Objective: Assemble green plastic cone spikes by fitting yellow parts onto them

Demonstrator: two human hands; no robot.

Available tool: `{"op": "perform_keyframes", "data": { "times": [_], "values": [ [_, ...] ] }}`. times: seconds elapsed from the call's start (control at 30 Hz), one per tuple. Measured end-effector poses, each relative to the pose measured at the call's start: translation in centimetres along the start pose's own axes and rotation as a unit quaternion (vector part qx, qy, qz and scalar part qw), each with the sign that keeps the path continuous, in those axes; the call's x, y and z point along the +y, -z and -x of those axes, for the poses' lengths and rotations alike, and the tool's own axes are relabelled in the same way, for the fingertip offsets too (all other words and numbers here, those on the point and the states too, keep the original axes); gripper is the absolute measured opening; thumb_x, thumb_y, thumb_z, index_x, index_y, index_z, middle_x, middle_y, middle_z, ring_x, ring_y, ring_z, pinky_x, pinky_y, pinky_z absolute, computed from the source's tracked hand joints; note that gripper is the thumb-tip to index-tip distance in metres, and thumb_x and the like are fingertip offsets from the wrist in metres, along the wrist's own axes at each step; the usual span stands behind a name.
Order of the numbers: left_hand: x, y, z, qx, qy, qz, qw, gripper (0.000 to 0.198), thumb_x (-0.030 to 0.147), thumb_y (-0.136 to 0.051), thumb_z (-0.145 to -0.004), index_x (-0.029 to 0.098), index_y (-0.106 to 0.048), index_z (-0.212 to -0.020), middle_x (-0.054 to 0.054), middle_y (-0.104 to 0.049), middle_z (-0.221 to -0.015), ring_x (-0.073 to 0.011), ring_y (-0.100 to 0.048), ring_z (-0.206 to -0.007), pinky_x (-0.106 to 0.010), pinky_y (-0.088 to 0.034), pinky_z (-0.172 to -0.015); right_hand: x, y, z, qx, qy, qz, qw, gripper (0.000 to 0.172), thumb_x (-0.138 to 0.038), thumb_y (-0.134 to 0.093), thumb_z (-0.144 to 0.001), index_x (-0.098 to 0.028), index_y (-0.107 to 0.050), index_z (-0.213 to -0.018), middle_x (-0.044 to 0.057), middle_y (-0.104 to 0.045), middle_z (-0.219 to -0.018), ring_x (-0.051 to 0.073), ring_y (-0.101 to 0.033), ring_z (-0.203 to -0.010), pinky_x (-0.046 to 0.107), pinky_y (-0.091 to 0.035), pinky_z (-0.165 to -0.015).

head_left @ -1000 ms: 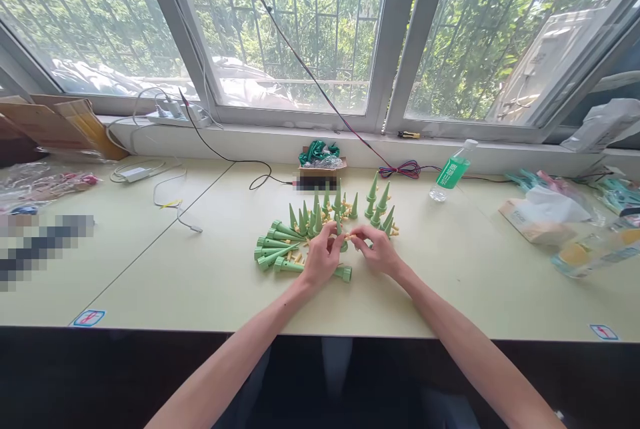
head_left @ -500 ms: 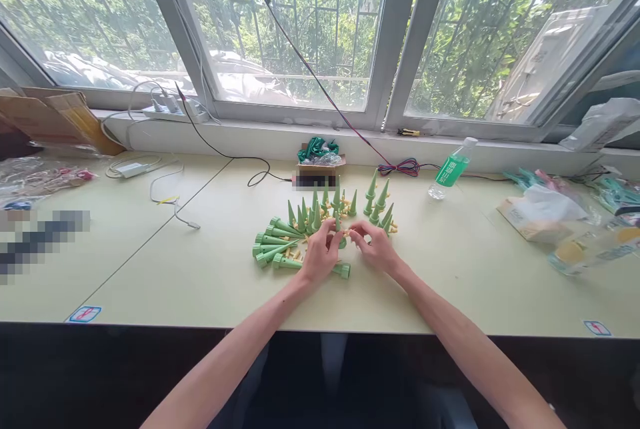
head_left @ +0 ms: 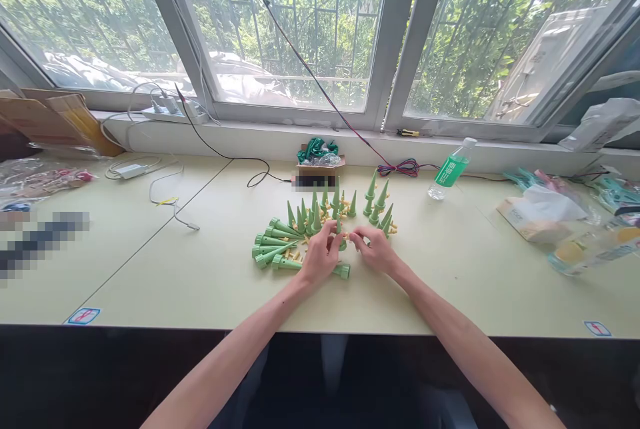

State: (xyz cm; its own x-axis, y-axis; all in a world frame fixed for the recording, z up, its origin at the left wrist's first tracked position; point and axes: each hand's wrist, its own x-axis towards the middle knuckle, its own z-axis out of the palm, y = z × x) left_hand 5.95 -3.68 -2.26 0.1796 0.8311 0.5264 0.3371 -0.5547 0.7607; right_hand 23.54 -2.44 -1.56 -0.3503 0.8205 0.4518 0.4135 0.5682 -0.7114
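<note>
My left hand (head_left: 320, 254) is closed around a green cone-shaped plastic spike (head_left: 339, 224), which stands point up between the fingers. A small yellow peg (head_left: 346, 236) sticks out from the spike's right side. My right hand (head_left: 376, 249) pinches at the outer end of that peg; its fingertips partly hide the contact. Behind my hands stand several upright green spikes (head_left: 316, 217), with more small yellow pegs scattered among them. Left of my left hand, several green spikes with ribbed caps (head_left: 270, 240) lie on their sides. One more spike lies partly behind my left wrist, its cap (head_left: 342, 271) showing.
A small cardboard box (head_left: 321, 168) with green wrapping stands at the back. Rightward are a water bottle (head_left: 450, 169), a tissue box (head_left: 530, 222) and a clear plastic package (head_left: 595, 252). Cables (head_left: 173, 199) and plastic bags (head_left: 40, 182) lie to the left on the pale table (head_left: 210, 282).
My right fingertips have shifted slightly right and down, still close to the yellow peg. My left hand stays around the spike, almost unmoved.
</note>
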Motion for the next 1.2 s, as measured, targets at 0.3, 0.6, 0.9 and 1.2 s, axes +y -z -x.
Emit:
{"op": "perform_keyframes", "data": {
  "times": [0.3, 0.6, 0.9, 1.2],
  "values": [
    [0.23, 0.00, -0.07, 0.013, 0.007, -0.001, 1.000, 0.015, 0.030, -0.047, -0.096, 0.019, -0.050, -0.107, -0.001, -0.059, -0.085, -0.0043, -0.042, -0.048, -0.017, -0.031, -0.046, -0.12, -0.02, 0.08, 0.026, -0.004, -0.018, 0.999, 0.022, -0.039, -0.049, -0.097, -0.020, -0.060, -0.093, 0.002, -0.063, -0.075, 0.015, -0.058, -0.069, 0.025, -0.042, -0.060],
    [0.17, 0.08, -0.02, 0.012, 0.011, 0.000, 1.000, 0.015, 0.030, -0.048, -0.096, 0.019, -0.049, -0.106, 0.000, -0.058, -0.082, -0.0046, -0.039, -0.047, -0.017, -0.030, -0.045, -0.10, -0.05, 0.10, 0.014, 0.011, -0.011, 1.000, 0.023, -0.036, -0.047, -0.097, -0.020, -0.060, -0.087, 0.002, -0.061, -0.074, 0.015, -0.055, -0.068, 0.027, -0.043, -0.062],
    [0.06, 0.05, -0.03, 0.014, 0.008, -0.008, 1.000, 0.017, 0.032, -0.048, -0.096, 0.019, -0.049, -0.107, 0.000, -0.057, -0.081, -0.0051, -0.043, -0.048, -0.017, -0.030, -0.045, -0.02, -0.04, 0.08, 0.021, -0.013, -0.010, 1.000, 0.028, -0.042, -0.046, -0.098, -0.019, -0.059, -0.088, 0.001, -0.059, -0.071, 0.015, -0.054, -0.066, 0.026, -0.041, -0.059],
    [-0.01, 0.09, 0.03, 0.013, 0.005, -0.008, 1.000, 0.018, 0.032, -0.048, -0.096, 0.019, -0.050, -0.109, 0.000, -0.058, -0.082, -0.0052, -0.042, -0.048, -0.018, -0.030, -0.045, -0.26, 0.02, 0.07, 0.008, 0.006, -0.007, 1.000, 0.027, -0.041, -0.047, -0.097, -0.020, -0.058, -0.085, 0.002, -0.058, -0.070, 0.015, -0.052, -0.065, 0.027, -0.041, -0.058]
  ]
}}
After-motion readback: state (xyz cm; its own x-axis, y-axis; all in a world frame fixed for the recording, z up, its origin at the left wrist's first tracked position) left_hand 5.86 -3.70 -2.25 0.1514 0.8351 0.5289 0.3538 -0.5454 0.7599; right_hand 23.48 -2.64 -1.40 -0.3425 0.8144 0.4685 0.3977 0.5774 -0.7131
